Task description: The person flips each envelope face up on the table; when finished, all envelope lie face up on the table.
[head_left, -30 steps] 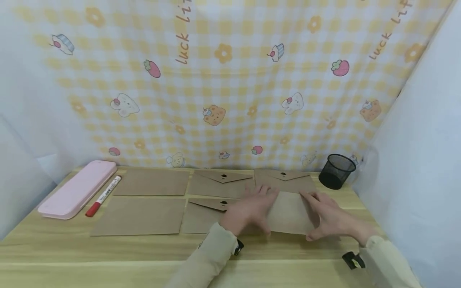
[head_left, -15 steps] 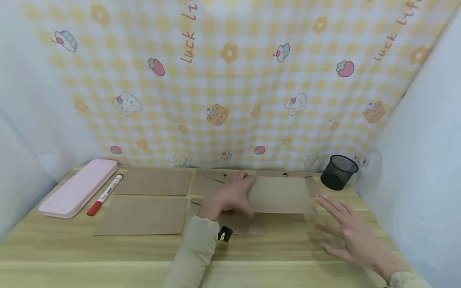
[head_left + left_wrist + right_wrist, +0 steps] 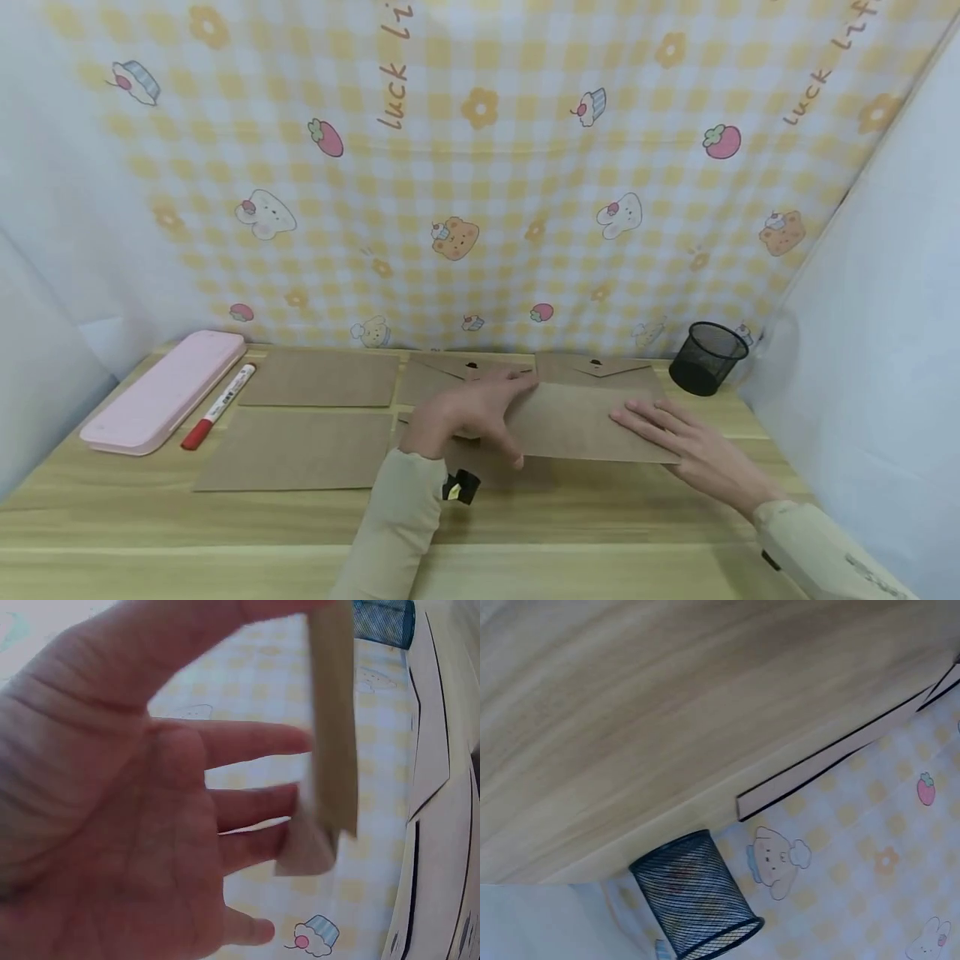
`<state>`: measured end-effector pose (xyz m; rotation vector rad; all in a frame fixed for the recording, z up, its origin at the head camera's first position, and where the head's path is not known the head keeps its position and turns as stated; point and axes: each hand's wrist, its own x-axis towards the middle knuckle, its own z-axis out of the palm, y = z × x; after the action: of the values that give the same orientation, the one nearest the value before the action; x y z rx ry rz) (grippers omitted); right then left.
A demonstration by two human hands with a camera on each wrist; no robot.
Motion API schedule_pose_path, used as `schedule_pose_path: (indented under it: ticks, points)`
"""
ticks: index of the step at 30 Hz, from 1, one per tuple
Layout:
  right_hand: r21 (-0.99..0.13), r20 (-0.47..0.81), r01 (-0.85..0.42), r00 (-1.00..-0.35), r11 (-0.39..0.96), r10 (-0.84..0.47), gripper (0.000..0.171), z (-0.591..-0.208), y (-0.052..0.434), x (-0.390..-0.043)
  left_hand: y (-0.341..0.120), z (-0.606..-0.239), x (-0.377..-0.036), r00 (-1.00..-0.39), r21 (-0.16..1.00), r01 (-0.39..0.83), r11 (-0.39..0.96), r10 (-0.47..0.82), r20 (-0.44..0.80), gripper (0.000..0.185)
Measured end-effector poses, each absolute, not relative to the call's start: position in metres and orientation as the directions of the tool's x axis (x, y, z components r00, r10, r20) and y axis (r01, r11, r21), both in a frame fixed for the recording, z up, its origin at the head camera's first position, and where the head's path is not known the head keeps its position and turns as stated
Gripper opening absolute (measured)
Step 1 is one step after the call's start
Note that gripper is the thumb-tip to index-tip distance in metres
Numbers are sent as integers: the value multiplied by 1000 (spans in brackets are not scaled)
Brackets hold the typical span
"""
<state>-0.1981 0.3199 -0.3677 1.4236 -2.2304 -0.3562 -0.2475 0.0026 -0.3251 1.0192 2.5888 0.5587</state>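
Observation:
A plain brown envelope [image 3: 577,425] lies low over the right middle of the wooden table [image 3: 225,525]. My left hand [image 3: 487,410] pinches its left edge between thumb and fingers. In the left wrist view the envelope [image 3: 331,727] shows edge-on in front of my palm, with my fingers [image 3: 255,742] behind it. My right hand [image 3: 663,427] lies flat on the envelope's right part, fingers straight. Under and behind it lie other brown envelopes, two with pointed flaps [image 3: 596,367] facing up.
Two plain envelopes [image 3: 296,450] lie left of centre. A pink case [image 3: 161,392] and a red marker [image 3: 217,407] sit at the far left. A black mesh cup [image 3: 708,358] stands at the back right, seen too in the right wrist view [image 3: 694,900]. A checked cloth hangs behind.
The left hand had lifted the envelope toward the back while the right hand hovered off it. Now the envelope is lower and the right hand lies on it.

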Motion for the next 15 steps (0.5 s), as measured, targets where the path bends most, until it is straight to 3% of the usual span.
schedule_pose_path:
  ticks: [5, 8, 10, 12, 15]
  points:
    - [390, 336, -813, -311, 432, -889, 62, -361, 311, -199, -25, -319, -232, -767, 502, 527, 686, 639, -68, 60]
    - [357, 341, -823, -325, 441, -882, 57, -358, 309, -200, -60, -322, -222, -788, 413, 580, 702, 613, 66, 41]
    - [355, 334, -823, -332, 444, -882, 56, -356, 308, -200, -83, -332, -219, -756, 254, 652, 714, 635, 157, 36]
    - [384, 323, -816, -319, 431, -891, 60, -356, 307, -201, -100, -342, -220, -692, 19, 710, 704, 691, 210, 36]
    - [450, 317, -800, -272, 396, -909, 65, -356, 305, -200, -109, -358, -224, -559, -314, 730, 607, 795, 237, 60]
